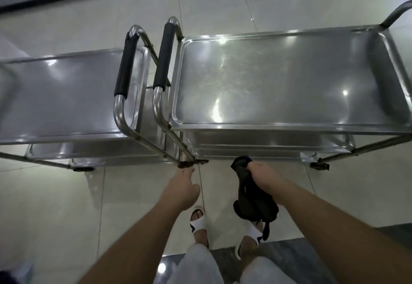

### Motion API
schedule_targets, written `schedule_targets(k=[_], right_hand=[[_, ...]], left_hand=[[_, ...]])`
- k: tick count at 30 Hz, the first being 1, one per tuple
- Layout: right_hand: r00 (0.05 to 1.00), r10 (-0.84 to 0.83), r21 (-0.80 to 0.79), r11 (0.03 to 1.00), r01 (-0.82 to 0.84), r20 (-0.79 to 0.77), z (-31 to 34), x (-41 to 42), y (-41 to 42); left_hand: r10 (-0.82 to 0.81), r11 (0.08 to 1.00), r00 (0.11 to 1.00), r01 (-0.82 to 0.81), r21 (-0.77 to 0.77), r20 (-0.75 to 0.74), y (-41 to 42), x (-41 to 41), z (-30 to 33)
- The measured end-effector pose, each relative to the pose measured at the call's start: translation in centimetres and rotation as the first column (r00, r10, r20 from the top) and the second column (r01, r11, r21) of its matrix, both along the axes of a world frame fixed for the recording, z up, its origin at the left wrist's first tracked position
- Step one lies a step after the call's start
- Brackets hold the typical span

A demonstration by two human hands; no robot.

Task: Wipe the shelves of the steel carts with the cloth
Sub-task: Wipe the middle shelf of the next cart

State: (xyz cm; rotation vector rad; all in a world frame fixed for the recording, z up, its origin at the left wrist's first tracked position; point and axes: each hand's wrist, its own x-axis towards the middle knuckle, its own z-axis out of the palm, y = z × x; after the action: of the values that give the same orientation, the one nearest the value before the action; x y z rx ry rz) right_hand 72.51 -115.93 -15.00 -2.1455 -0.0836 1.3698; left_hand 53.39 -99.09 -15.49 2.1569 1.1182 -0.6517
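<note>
Where the pale tiled floor runs up to a dark skirting, two steel carts stand side by side, their padded push handles nearly touching. The right cart is the closer one to the person: its top shelf is a shallow rimmed tray, scuffed and shining under the ceiling lights, with lower shelves showing beneath its front edge. The left cart sits just beside it, its black-sleeved handle standing next to the right cart's handle.

The person stands in front of both, bare forearms stretched forward and down. The right hand grips a black cloth, fingers curled round its bunched upper part while the rest hangs loose below the wrist, just short of the right cart's lower front rail. The left hand holds nothing; its fingers reach loosely toward the foot of the cart frames, near a caster. White slide sandals show below.
</note>
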Motion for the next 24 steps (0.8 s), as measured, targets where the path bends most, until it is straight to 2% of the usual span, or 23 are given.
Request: schedule_targets(k=[5, 11, 17, 24], right_hand=[[1.0, 0.003, -0.044, 0.999, -0.004, -0.03, -2.0, -1.3, 0.0], [0.993, -0.098, -0.034, 0.995, 0.096, -0.061, -4.7, -3.1, 2.4], [0.945, -0.309, -0.017, 0.951, 0.309, -0.11, -10.5, -5.7, 6.5], [0.933, -0.344, 0.076, 0.933, 0.353, -0.11, -18.8, -4.6, 11.0]], left_hand=[[0.002, 1.0, 1.0, -0.002, -0.019, -0.01, 0.0, -1.4, -2.0], [0.038, 0.998, 0.999, -0.039, -0.04, -0.013, 3.2, -2.7, -5.8], [0.108, 0.993, 0.994, -0.108, -0.053, 0.008, 6.6, -3.1, -10.8], [0.266, 0.964, 0.957, -0.264, -0.032, 0.118, 10.7, -0.9, -17.8]])
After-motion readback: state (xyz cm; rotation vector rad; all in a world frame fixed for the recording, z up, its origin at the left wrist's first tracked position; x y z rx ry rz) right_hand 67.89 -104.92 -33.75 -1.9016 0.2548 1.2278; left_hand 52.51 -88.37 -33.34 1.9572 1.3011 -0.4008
